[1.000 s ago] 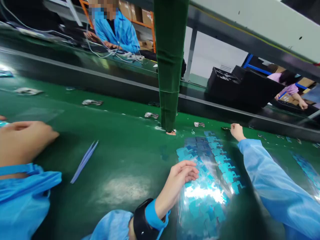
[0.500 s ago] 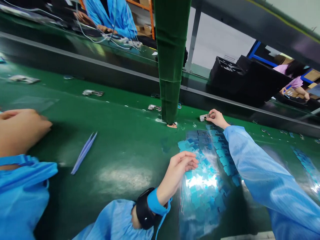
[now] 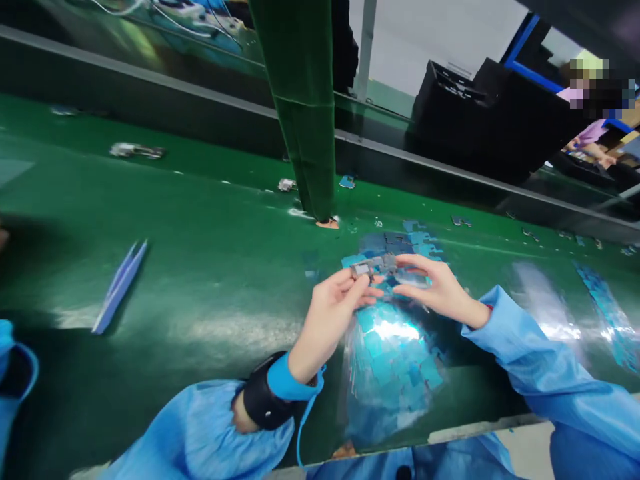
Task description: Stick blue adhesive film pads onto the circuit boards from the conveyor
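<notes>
My left hand [image 3: 333, 310] pinches a small circuit board with grey metal shields [image 3: 367, 267] between thumb and fingers. At the board's right end is my right hand [image 3: 437, 287], its thumb and fingers apart; the fingertips are at the board's edge, and whether they touch it I cannot tell. Under both hands lies a clear plastic sheet with many small blue film pieces [image 3: 395, 360]. A wristband with a blue cord [image 3: 295, 380] circles my left wrist.
Blue tweezers [image 3: 120, 287] lie to the left on the green mat. Along the back are a metal-covered board [image 3: 136, 151], a blue piece [image 3: 347, 181] and other small boards. A green-wrapped post [image 3: 310, 120] stands behind my hands. A co-worker's sleeve [image 3: 13, 380] shows at left.
My right hand has brought the board from the back of the mat to my left hand, which now grips it. The co-worker's hand at left has mostly left view.
</notes>
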